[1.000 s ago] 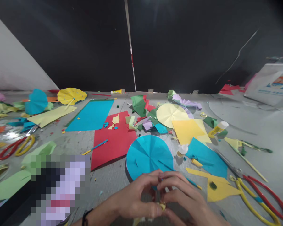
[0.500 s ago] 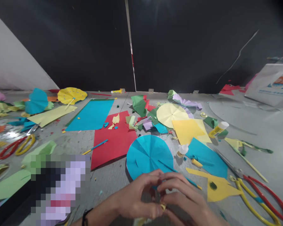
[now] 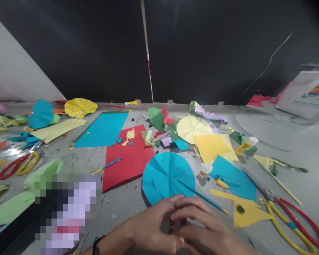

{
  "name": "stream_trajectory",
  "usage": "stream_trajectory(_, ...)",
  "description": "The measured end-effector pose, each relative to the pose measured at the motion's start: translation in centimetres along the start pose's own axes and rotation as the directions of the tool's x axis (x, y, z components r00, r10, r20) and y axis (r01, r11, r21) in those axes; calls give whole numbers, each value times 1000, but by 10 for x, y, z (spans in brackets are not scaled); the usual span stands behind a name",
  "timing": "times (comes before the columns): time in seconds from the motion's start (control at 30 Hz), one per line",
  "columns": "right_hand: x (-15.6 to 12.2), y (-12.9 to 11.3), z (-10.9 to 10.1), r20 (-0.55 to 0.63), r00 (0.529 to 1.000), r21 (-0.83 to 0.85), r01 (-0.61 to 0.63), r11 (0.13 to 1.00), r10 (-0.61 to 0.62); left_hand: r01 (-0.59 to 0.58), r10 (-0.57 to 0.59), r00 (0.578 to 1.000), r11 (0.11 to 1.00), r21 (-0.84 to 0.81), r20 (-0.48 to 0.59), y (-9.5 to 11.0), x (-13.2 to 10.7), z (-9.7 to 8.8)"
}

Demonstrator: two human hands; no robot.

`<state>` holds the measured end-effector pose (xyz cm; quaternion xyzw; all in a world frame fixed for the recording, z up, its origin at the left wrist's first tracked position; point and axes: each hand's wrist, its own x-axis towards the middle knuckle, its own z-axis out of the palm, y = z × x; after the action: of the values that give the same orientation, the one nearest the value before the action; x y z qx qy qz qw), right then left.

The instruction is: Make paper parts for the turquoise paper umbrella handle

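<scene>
Fingertips Meet Over a Small Yellow Piece

The left hand (image 3: 151, 226) and right hand (image 3: 208, 228) curl toward each other, fingers bent and tips meeting. A small yellow piece (image 3: 182, 241) shows between the left thumb tip and the right fingers, both hands gripping it; the rest of it is hidden.

Just beyond the fingertips lies a pleated blue disc (image 3: 168, 173), with a thin blue stick (image 3: 203, 197) across its edge, reaching to the right of the fingers. Farther to their right are a cut yellow sheet (image 3: 248, 214) and red-and-yellow-handled scissors (image 3: 289, 221). Beyond the fingers to the left, a red sheet (image 3: 127, 166) lies near the disc.
</scene>
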<state>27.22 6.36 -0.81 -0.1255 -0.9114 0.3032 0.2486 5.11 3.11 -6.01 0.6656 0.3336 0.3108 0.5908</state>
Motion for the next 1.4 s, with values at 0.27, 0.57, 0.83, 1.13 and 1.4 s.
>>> stream_trajectory(0.27,1,1,1,-2,1000,41,20,999,-20,-41,42,997,999,-10,67,4,6,-3)
stream_trajectory(0.57,9,-6,-5,110,994,50,-15,999,10,-77,86,990,994,-80,114,6,11,-1)
stream_trajectory(0.83,8,-6,-6,177,984,33,-11,999,5,-141,157,982,979,-148,106,12,13,1)
stream_trajectory(1.13,-7,5,8,-176,984,-64,-36,997,24,-72,70,997,977,-201,-16,16,6,-5)
stream_trajectory(1.4,-6,6,7,-121,992,-59,13,998,-20,1,-3,1000,993,-117,-18,18,8,-2)
